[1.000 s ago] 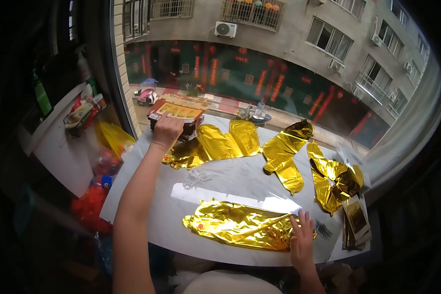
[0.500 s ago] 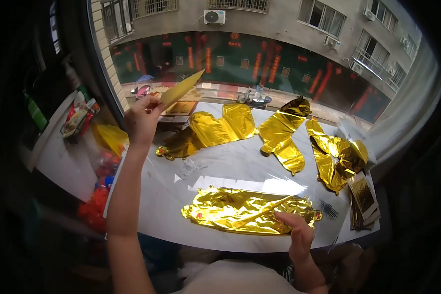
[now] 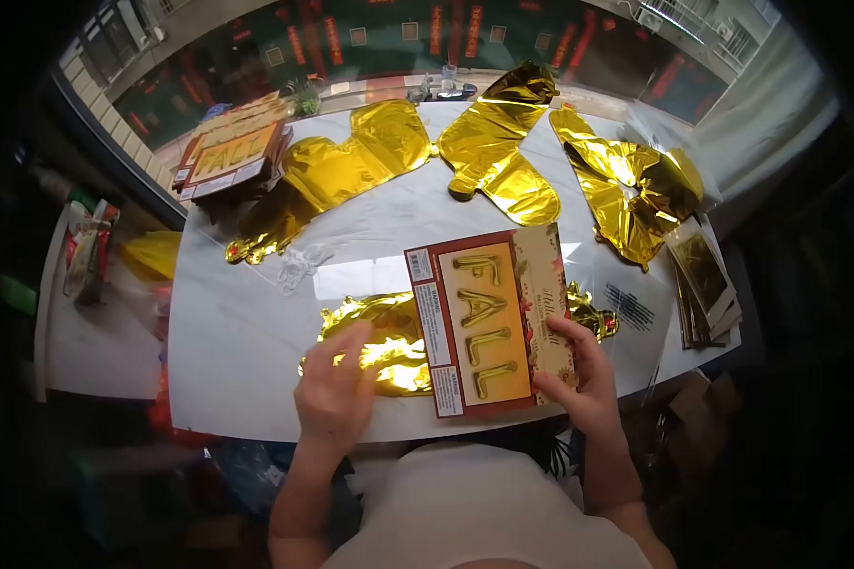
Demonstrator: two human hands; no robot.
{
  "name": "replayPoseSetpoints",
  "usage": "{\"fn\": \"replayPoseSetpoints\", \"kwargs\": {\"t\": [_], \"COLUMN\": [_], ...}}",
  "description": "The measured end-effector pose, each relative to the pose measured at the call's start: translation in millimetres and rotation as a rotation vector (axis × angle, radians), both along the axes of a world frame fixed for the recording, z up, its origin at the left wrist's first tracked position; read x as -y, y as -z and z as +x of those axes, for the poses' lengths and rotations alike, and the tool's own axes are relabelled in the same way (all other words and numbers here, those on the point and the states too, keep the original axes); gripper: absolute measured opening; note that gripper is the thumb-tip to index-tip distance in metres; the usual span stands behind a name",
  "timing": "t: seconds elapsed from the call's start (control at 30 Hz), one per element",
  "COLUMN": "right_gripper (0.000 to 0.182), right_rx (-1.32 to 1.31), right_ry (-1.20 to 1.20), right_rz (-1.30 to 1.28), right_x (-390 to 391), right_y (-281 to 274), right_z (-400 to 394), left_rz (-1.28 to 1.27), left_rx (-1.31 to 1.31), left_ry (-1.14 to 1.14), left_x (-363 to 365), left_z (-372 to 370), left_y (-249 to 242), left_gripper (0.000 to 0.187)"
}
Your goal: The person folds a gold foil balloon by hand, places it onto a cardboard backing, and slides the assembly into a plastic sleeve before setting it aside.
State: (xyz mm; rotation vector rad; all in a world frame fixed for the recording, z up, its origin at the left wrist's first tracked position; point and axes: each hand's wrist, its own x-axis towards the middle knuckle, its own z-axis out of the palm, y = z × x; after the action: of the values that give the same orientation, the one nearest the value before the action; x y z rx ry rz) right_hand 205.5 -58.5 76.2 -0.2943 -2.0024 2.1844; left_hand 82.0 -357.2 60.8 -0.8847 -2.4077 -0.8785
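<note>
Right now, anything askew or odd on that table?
Nothing damaged or spilled. The FALL card sits tilted over the crumpled gold foil balloon, held by the right hand, with the left hand on the foil. The card stack overhangs the table edge.

I see three flattened gold foil balloons [image 3: 489, 152] across the white bench [image 3: 237, 332], a stack of printed cards [image 3: 228, 161] far left.

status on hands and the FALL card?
Left hand on folded gold balloon. Right hand grips FALL card over it. Nothing blocking.
</note>
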Motion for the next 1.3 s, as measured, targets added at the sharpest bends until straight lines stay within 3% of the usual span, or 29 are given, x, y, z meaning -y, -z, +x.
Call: {"fn": "replayPoseSetpoints", "kwargs": {"t": [0.03, 0.1, 0.17, 0.2, 0.27, 0.5, 0.63, 1.3], "right_gripper": [0.071, 0.069, 0.063, 0.063, 0.060, 0.066, 0.068, 0.064], "right_rx": [0.007, 0.018, 0.164, 0.168, 0.133, 0.092, 0.058, 0.082], "right_ry": [-0.017, 0.036, 0.054, 0.051, 0.191, -0.123, -0.168, -0.119], "right_rz": [0.068, 0.096, 0.685, 0.684, 1.277, 1.278, 1.237, 1.138], "right_x": [-5.5, -11.5, -20.2, -19.2, -16.5, -20.0, -13.9, -13.3], "right_y": [4.5, 7.4, -0.9, -5.3, -11.7, 18.7, 20.5, 25.7], "right_z": [2.3, 7.0, 12.9, 15.0, 20.7, -1.6, -8.2, -5.1], "left_rz": [0.004, 0.017, -0.029, -0.073, -0.120, -0.270, -0.242, -0.075], "left_rx": [0.017, 0.278, 0.281, 0.274, 0.297, 0.353, 0.405, 0.378], "left_ry": [0.003, -0.356, -0.433, -0.510, -0.552, -0.665, -0.673, -0.534], "left_x": [5.9, 23.5, 39.2, 45.1, 53.6, 48.8, 50.3, 58.4], "left_z": [1.1, -0.8, 0.2, 0.6, 2.1, 1.3, 2.2, 1.3], "left_y": [4.2, 8.1, 13.2, 14.8, 16.8, 18.7, 17.0, 28.8], "left_gripper": [0.039, 0.045, 0.040, 0.037, 0.034, 0.024, 0.024, 0.024]}}
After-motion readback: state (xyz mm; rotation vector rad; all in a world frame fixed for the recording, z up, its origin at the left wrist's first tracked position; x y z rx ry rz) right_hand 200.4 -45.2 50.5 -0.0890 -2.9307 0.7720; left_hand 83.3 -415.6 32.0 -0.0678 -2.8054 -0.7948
